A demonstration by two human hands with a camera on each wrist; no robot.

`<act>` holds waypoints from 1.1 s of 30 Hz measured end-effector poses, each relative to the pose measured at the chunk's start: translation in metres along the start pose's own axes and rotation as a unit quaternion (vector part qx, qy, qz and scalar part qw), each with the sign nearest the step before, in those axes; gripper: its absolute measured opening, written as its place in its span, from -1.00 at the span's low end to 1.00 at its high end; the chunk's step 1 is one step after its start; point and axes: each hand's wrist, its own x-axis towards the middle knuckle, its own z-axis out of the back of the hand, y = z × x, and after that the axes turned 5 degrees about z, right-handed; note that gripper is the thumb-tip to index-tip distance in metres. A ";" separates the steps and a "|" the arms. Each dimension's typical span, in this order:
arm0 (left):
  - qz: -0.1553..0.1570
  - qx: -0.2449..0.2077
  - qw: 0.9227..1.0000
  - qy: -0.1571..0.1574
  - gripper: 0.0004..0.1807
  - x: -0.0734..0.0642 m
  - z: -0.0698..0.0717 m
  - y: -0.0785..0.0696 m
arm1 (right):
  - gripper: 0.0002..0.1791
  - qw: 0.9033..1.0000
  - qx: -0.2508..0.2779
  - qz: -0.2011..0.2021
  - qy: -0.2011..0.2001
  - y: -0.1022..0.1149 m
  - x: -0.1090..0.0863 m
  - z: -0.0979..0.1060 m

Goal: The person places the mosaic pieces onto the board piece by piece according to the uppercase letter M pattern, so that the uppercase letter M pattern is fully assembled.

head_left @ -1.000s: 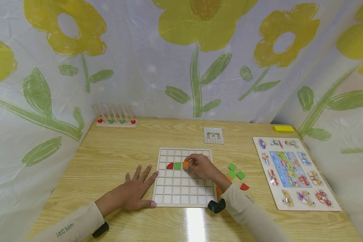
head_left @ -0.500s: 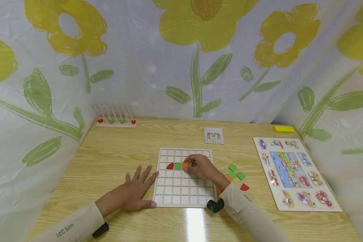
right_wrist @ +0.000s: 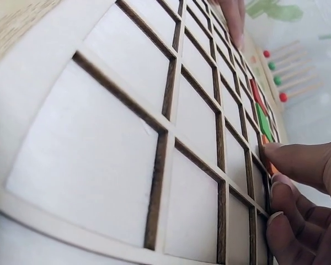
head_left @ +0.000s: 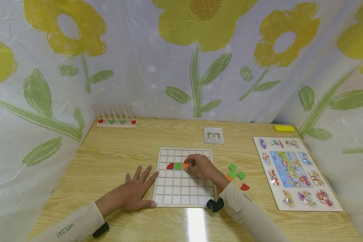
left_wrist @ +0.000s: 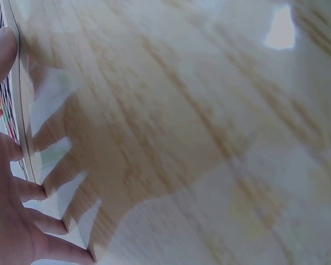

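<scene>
A wooden grid board (head_left: 176, 191) lies flat, with a red quarter-circle tile (head_left: 170, 166), a green square tile (head_left: 177, 166) and an orange square tile (head_left: 185, 165) side by side in one row. My right hand (head_left: 201, 166) is over the board and pinches the orange tile, which sits at its cell beside the green one. The thumb (right_wrist: 298, 163) touches the orange tile in the right wrist view, partly covering it. Spread flat on the table, my left hand (head_left: 136, 191) reaches the board's left edge with thumb and index fingertip.
Loose green tiles (head_left: 241, 175), a red tile (head_left: 244, 187) and partly hidden orange tiles lie right of the board. Behind stands a pattern card (head_left: 213, 135). A picture puzzle (head_left: 296, 174), yellow block (head_left: 283, 129) and peg stand (head_left: 116, 123) are farther out.
The orange tile, tilted in my right fingers a second ago, has come down flat beside the green tile. My right hand shifted very slightly; the left hand stays put.
</scene>
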 end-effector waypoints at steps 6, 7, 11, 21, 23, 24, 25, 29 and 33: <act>-0.003 -0.005 1.000 0.000 0.13 -0.001 0.001 -0.001 | -0.77 1.000 -0.006 -0.001 0.000 0.000 0.001 0.001; -0.003 -0.005 1.000 -0.001 0.13 -0.001 0.001 -0.001 | -0.77 1.000 -0.006 -0.002 0.001 0.000 0.001 0.001; -0.002 -0.005 1.000 0.000 0.13 -0.001 0.002 -0.002 | -0.76 1.000 -0.003 -0.003 0.001 0.000 0.001 0.001; -0.004 -0.002 1.000 -0.002 0.13 -0.001 -0.001 0.000 | -0.71 0.998 0.017 0.043 -0.030 -0.007 -0.006 0.007; -0.003 -0.004 1.000 0.000 0.14 -0.001 -0.001 -0.001 | -0.73 0.998 0.022 0.046 -0.037 -0.011 -0.008 0.009; -0.002 -0.004 1.000 0.001 0.14 -0.001 -0.001 -0.001 | -0.73 0.998 0.026 0.046 -0.039 -0.013 -0.009 0.010; -0.001 -0.004 1.000 0.002 0.13 -0.001 0.000 -0.001 | -0.74 0.998 0.031 0.047 -0.042 -0.015 -0.010 0.012; 0.000 -0.004 1.000 -0.001 0.13 -0.001 0.000 -0.002 | -0.76 0.996 0.037 0.059 -0.051 -0.022 -0.017 0.019; -0.001 -0.002 1.000 -0.003 0.13 -0.001 0.001 -0.002 | -0.75 0.994 0.036 0.081 -0.058 -0.031 -0.024 0.029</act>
